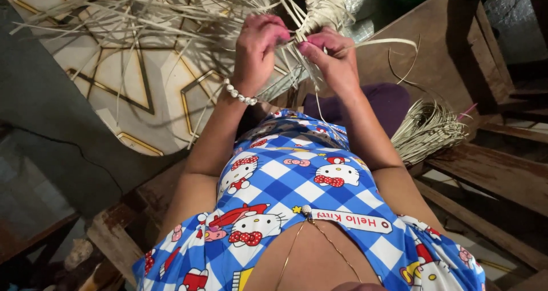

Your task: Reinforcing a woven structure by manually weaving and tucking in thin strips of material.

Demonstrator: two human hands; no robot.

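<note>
Head view: both hands pinch pale straw strips at the edge of a half-woven piece, at 12 o'clock.

Loose strips (pixel 131 17) fan out at 10–11 o'clock over the patterned tile floor (pixel 123 85). Left hand (pixel 260 45), with a white bead bracelet (pixel 240 94) at the wrist, is curled shut with its fingertips closed on strips where they leave the woven piece (pixel 319 5). Right hand (pixel 331 57) is just beside it, nearly touching, thumb and fingers closed on a flat strip (pixel 382 41) that runs off toward 2 o'clock. The woven piece sits above and behind both hands, its rim partly hidden by them. A bundle of spare straw (pixel 428 128) lies at 3 o'clock on a wooden bench (pixel 485 171), beside a dark purple cloth (pixel 391 100). Blue checked dress (pixel 297 188) fills 6 o'clock.
</note>
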